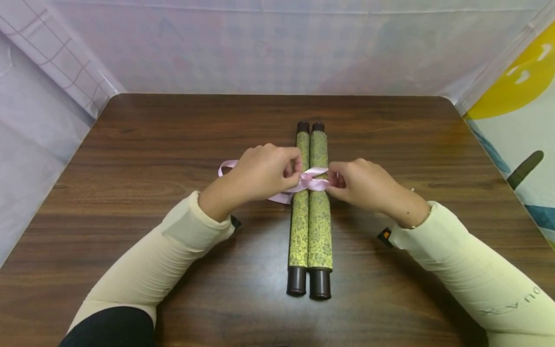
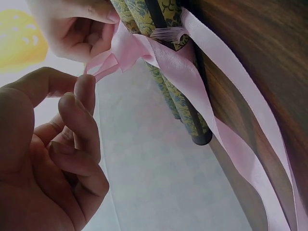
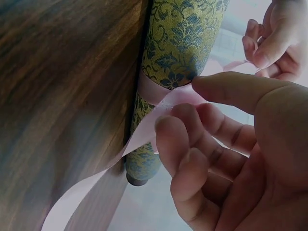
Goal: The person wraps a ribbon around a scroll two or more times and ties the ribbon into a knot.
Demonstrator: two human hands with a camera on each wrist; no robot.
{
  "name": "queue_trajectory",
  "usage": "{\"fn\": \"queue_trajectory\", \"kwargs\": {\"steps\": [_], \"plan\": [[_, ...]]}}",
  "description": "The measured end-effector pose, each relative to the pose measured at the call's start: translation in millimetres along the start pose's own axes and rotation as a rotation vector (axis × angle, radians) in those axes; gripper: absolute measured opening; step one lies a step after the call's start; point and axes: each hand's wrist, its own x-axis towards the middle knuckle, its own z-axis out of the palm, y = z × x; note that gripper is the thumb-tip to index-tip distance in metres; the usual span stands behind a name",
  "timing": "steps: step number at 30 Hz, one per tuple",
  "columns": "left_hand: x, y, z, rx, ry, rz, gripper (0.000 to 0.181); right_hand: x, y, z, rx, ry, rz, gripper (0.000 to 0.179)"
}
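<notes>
Two rolled scrolls, a left one point(image 1: 299, 231) and a right one point(image 1: 320, 231), lie side by side on the table in the head view. Both have yellow-green floral brocade and dark end knobs. A pink satin ribbon point(image 1: 307, 180) wraps round their middle, with a knot or crossing on top. My left hand point(image 1: 264, 171) pinches a folded part of the ribbon between thumb and finger, above the left scroll. On the other side my right hand point(image 1: 364, 185) pinches the ribbon beside the right scroll. Loose ribbon tails point(image 2: 240, 159) trail down in the left wrist view.
The dark wood-grain table point(image 1: 151, 130) spreads around the scrolls. A pale curtain point(image 1: 260, 48) hangs along its back edge, and a patterned cloth with a yellow shape point(image 1: 529, 72) is at the right. Loose ribbon point(image 1: 227, 165) shows left of the left hand.
</notes>
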Motion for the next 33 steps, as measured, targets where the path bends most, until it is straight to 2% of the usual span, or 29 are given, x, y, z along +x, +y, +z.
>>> {"fn": "queue_trajectory", "kwargs": {"steps": [5, 13, 21, 27, 33], "plan": [[-0.1, -0.5, 0.4, -0.003, -0.001, 0.002, 0.009, -0.8, 0.5, -0.5, 0.003, -0.004, 0.001, 0.015], [-1.2, -0.4, 0.1, -0.003, 0.005, 0.007, 0.009, -2.1, 0.2, 1.0, -0.007, 0.048, -0.042, 0.012], [-0.2, -1.5, 1.5, -0.003, 0.010, 0.010, 0.008, -1.7, -0.4, 0.2, 0.033, 0.017, -0.030, 0.008], [-0.1, -1.4, 0.9, -0.003, 0.007, 0.006, 0.009, -3.6, 1.7, 1.3, 0.040, 0.029, -0.033, 0.007], [-0.2, -2.2, 1.0, -0.003, 0.007, 0.004, 0.009, -5.0, 3.4, 3.6, 0.011, 0.053, -0.070, 0.009]]}}
